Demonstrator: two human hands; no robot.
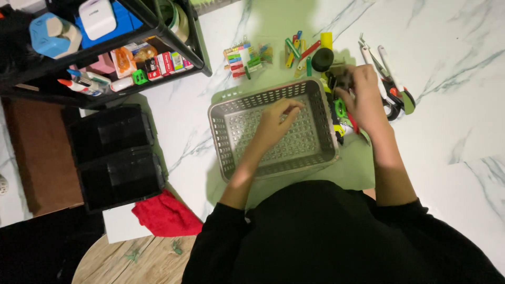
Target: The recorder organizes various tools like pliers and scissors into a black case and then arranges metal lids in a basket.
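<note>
Left hand over grey basket

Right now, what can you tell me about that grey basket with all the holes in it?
The grey perforated plastic basket is a shallow rectangular tray with rounded corners, its walls and floor pierced by rows of small holes. It sits upright, slightly skewed, on a pale green mat on the white marble-look table. It looks empty. The person's left hand hangs over its inside, fingers curled; the right hand works among small items just beyond its right rim.
</note>
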